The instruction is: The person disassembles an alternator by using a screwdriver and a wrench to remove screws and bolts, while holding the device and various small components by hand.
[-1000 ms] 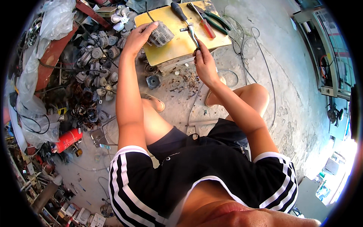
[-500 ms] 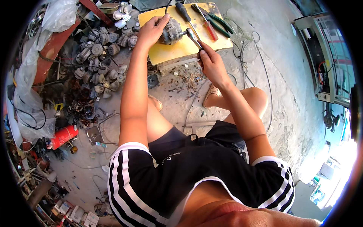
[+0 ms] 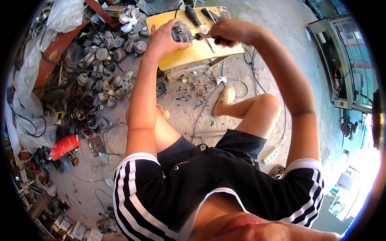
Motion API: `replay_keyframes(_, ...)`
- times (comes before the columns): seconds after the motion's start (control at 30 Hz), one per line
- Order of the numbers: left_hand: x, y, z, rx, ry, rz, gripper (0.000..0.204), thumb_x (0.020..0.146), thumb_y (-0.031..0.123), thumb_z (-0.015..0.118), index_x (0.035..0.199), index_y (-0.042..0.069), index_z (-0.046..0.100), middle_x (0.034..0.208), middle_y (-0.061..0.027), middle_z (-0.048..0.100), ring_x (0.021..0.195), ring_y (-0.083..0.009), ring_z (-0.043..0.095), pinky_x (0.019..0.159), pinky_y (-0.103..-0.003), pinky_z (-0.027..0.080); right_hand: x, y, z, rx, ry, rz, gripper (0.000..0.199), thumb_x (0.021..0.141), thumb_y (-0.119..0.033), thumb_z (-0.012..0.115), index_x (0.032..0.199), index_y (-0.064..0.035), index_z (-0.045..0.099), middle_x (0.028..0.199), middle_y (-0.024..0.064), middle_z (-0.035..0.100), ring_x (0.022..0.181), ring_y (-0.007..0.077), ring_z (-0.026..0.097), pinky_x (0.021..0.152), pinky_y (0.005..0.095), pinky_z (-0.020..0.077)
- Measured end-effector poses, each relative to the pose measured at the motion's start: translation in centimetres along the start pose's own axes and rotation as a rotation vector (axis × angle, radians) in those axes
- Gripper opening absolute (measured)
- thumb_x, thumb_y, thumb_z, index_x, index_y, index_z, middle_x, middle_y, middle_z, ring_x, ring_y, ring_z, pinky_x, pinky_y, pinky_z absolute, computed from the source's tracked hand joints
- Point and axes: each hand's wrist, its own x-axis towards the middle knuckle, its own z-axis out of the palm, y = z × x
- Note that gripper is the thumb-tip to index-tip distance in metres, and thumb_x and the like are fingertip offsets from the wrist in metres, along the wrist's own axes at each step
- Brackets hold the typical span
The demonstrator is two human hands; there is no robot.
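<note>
Electric motor (image 3: 182,31): clamped by left hand's (image 3: 161,39) fingers.
Ratchet wrench (image 3: 199,36): clasped in right hand (image 3: 232,32) (fingers curled).
Wrench slip: could be caused by tilted pulling.

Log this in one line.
left hand: holding grey ribbed motor | right hand: gripping dark-handled metal ratchet | beneath: yellow rectangular tabletop

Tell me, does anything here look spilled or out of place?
Yes. Dark debris litters the floor between the yellow-topped table and the feet, as though spilled. To the left, motor parts lie heaped in a jumble, unlike the single motor in the left hand.
</note>
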Motion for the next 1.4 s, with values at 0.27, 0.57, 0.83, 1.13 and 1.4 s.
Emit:
replay_keyframes(0.27, 0.0, 0.8, -0.5, -0.017, 0.005, 0.0, 0.086, 0.057, 0.05, 0.081, 0.129, 0.014, 0.051, 0.111, -0.0121, 0.066, 0.106, -0.0305, 0.061, 0.113, -0.049, 0.024, 5.9, -5.0, -4.0, -0.263, -0.391, 0.192, 0.025, 0.088, -0.014, 0.045, 0.093, -0.0103, 0.069, 0.074, -0.0019, 0.065, 0.056, 0.0045, 0.059, 0.046, 0.0183, 0.0464)
replay_keyframes(0.57, -0.3, 1.1, -1.1, 0.002, 0.035, -0.055, 0.086, 0.055, 0.051, 0.082, 0.128, 0.016, 0.053, 0.108, -0.0151, 0.065, 0.1, -0.0345, 0.061, 0.094, -0.043, 0.046, 0.9, -3.6, -0.8, -0.027, -0.212, 0.177, 0.019, 0.093, -0.02, 0.053, 0.082, -0.0045, 0.056, 0.064, -0.0026, 0.05, 0.045, 0.0023, 0.038, 0.036, 0.0156, 0.0328)
replay_keyframes(0.83, -0.1, 0.4, -0.3, -0.094, 0.032, -0.059, 0.086, 0.054, 0.051, 0.083, 0.126, 0.015, 0.054, 0.107, -0.0167, 0.065, 0.098, -0.0309, 0.064, 0.087, -0.038, 0.05, 0.3, -1.9, 0.7, 0.644, -0.144, 0.216, 0.016, 0.091, -0.011, 0.042, 0.077, -0.0045, 0.043, 0.063, -0.0026, 0.044, 0.044, -0.001, 0.034, 0.038, 0.0099, 0.031)
replay_keyframes(1.13, 0.1, -0.1, -0.8, -0.094, 0.08, -0.123, 0.082, 0.054, 0.051, 0.083, 0.122, 0.013, 0.058, 0.104, -0.013, 0.068, 0.093, -0.0256, 0.067, 0.084, -0.035, 0.052, 1.7, 1.0, 4.4, 0.036, 0.171, -0.032, 0.016, 0.086, -0.009, 0.045, 0.082, -0.0001, 0.058, 0.071, 0.0134, 0.059, 0.06, 0.0249, 0.057, 0.051, 0.0375, 0.0437)
replay_keyframes(1.4, 0.2, -1.4, -0.6, -0.154, 0.061, -0.087, 0.082, 0.056, 0.042, 0.086, 0.127, 0.013, 0.056, 0.102, -0.0098, 0.069, 0.089, -0.0182, 0.067, 0.08, -0.032, 0.053, 6.1, 8.1, 15.9, 0.091, 0.687, -0.475, 0.047, 0.096, -0.013, 0.041, 0.139, -0.0081, 0.022, 0.096, 0.0339, 0.058, 0.087, 0.0515, 0.057, 0.079, 0.0543, 0.0442)
